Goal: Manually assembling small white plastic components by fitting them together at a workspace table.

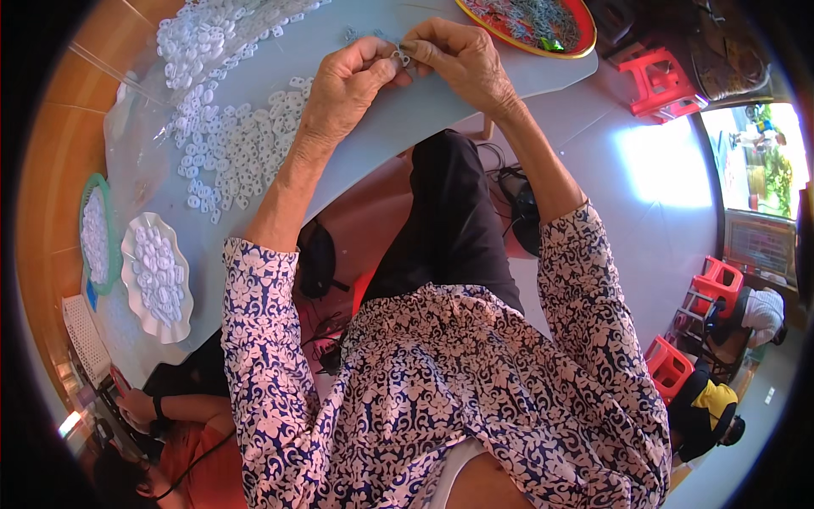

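Above the table's near edge, my left hand and my right hand meet with fingertips pinched together. Between them is a small white plastic piece with holes in it, gripped from both sides. Fingers partly cover it, so its full shape does not show. Just beyond my fingers lie a few small bluish-grey pieces. Left of my left forearm spreads a loose pile of small white plastic pieces, each with an opening. Farther back on the left is another heap of white pieces.
A red tray with a yellow rim holds small grey parts at the far right. On the left stand a white scalloped dish and a green basket, both with white pieces. A person in orange sits lower left; red stools stand right.
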{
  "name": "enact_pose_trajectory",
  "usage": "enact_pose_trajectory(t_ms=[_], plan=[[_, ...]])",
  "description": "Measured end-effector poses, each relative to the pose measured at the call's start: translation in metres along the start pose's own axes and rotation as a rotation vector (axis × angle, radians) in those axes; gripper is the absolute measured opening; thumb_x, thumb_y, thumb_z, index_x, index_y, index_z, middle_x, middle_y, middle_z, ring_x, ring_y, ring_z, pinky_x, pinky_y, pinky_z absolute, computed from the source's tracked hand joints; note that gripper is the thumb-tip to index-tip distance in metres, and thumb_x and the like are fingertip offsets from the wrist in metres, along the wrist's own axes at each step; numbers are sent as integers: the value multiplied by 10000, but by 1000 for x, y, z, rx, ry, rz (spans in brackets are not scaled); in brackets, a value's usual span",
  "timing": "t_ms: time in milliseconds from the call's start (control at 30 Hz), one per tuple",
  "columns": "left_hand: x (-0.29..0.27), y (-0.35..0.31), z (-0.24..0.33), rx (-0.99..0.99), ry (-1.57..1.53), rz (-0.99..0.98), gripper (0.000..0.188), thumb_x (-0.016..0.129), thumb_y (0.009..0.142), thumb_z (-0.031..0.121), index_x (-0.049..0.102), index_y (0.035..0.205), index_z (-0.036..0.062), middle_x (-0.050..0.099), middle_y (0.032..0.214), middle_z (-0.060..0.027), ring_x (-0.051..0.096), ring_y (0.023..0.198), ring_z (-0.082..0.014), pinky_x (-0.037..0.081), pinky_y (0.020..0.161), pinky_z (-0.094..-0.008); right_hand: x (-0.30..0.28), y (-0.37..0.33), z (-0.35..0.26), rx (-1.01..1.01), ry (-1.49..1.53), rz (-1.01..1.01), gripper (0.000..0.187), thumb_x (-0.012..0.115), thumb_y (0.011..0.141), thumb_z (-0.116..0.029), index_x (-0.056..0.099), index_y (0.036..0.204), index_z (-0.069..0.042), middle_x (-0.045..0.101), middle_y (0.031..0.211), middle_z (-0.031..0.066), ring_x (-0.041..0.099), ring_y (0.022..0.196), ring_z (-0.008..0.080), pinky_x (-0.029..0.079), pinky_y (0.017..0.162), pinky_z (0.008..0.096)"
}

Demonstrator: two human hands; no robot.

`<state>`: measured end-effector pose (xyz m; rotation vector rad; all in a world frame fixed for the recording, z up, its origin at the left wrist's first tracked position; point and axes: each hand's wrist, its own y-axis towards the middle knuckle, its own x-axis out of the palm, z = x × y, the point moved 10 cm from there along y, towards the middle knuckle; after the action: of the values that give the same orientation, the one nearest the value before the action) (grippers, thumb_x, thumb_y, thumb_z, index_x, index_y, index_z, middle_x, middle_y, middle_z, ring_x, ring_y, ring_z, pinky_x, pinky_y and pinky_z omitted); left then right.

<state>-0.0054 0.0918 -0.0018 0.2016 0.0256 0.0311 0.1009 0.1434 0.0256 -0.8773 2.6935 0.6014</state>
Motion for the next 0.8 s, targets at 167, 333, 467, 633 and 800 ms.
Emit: enact_pose_trajectory(t_ms=[167, 333, 467, 633, 800], plan=[[5, 0, 1, 31, -15, -6, 131, 534, 879, 99, 608, 929, 3, 649, 760, -29, 571, 722, -75, 481, 700, -230, 0, 1, 3, 4, -47, 22, 174, 663, 857, -191, 659, 863, -17, 599, 642, 11, 533, 600, 54, 440, 546, 232], [3, 1, 6, 88, 73, 65, 120, 532, 869, 77, 608, 914, -4, 657, 747, -40, 581, 709, -74, 486, 681, -233, -5, 2, 2, -9, -112, 77, 207, 690, 834, -224, 660, 850, -20, 594, 626, 11, 508, 571, 57, 422, 520, 238], [0, 2, 3, 56, 18, 87, 124, 536, 875, 89, 616, 911, 1, 658, 742, -34, 581, 705, -70, 485, 670, -228, -4, 2, 3, 59, -65, 71, 199, 691, 827, -213, 664, 863, -19, 605, 640, 15, 511, 591, 56, 422, 531, 238], [-5, 1, 2, 62, -40, 117, 158, 526, 901, 137, 630, 906, 18, 656, 722, -21, 571, 681, -65, 480, 637, -221, 1, 2, 3, -3, 36, 19, 190, 671, 830, -163, 659, 965, -30, 638, 723, 15, 556, 673, 55, 460, 621, 235], [0, 5, 4, 40, 5, 107, 202, 515, 902, 178, 620, 915, 6, 639, 706, -23, 539, 685, -77, 464, 636, -240, -4, 5, 26, 20, 191, 54, 164, 649, 841, -123, 648, 955, -5, 664, 834, 27, 597, 763, 73, 487, 710, 234]])
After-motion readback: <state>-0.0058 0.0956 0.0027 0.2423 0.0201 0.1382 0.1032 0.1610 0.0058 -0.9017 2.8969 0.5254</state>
